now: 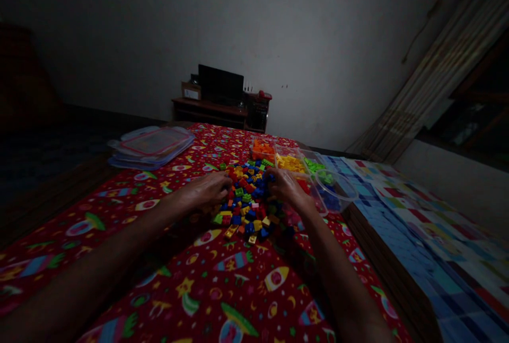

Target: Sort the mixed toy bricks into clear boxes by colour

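Note:
A loose pile of small toy building bricks (246,198) in red, yellow, green, blue and orange lies on a red patterned cloth (234,300). At the left side of the pile, my left hand (214,188) has its fingers curled together against the bricks. My right hand (284,185) is at the right side, its fingers bent down over blue bricks. Both sets of fingertips are dark and partly hidden, so what they hold cannot be made out. Just beyond my right hand stand clear containers of orange bricks (263,148), yellow bricks (290,164) and green bricks (314,166).
A round clear tub (342,194) with blue bricks stands at the right edge of the cloth. Stacked clear lids (153,147) lie at the far left. Beyond are a monitor (221,84) on a low desk and, to the right, a checked bedspread (437,226).

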Available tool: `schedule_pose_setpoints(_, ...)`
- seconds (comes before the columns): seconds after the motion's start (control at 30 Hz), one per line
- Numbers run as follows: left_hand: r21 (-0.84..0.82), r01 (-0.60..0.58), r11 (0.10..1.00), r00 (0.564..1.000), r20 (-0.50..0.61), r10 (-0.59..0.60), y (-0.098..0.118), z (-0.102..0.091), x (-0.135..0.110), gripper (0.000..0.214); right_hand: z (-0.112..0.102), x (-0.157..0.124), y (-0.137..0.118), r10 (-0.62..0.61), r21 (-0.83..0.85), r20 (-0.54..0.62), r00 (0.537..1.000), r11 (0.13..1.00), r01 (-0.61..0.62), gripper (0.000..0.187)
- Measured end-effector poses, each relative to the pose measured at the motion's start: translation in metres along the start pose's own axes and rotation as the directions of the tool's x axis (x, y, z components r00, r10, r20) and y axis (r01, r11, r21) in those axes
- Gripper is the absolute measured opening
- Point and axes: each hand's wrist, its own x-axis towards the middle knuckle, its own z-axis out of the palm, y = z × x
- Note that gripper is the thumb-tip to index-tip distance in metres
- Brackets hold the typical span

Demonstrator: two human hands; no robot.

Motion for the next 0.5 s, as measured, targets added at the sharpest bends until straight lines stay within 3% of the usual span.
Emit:
schedule_pose_setpoints(0.2, -0.052, -0.039, 0.998, 0.997, -0.063, 0.036, 0.016, 0.009, -0.002, 0.010, -0.006, -0.004, 0.004, 0.007, -0.004, -0.037, 0.999, 1.000, -0.007, 0.031)
schedule_pose_setpoints(0.27, -0.109, -0.089, 0.990, 0.995, -0.059, 0.083, 0.020, 0.011, -0.005, 0.008, -0.011, -0.006, 0.002, 0.002, -0.010, 0.010, 1.000, 1.000, -0.002, 0.030)
schedule_pose_setpoints(0.37, -0.147, -0.096, 0.984, 0.994, 0.036, 0.103, 0.024, 0.008, -0.009, 0.006, -0.012, -0.009, -0.004, 0.004, -0.043, 0.151, 0.988, 0.999, 0.003, 0.032)
schedule_pose_setpoints(0.43, -0.155, -0.072, 0.985, 0.991, 0.099, 0.088, 0.023, 0.006, -0.010, 0.008, -0.004, -0.011, -0.007, 0.037, -0.120, 0.229, 0.973, 0.993, -0.009, 0.033)
schedule_pose_setpoints(0.5, -0.172, -0.047, 0.984, 0.995, 0.082, 0.062, 0.019, 0.009, -0.010, 0.010, 0.009, -0.014, -0.009, 0.036, -0.202, 0.231, 0.972, 0.979, 0.012, 0.031)
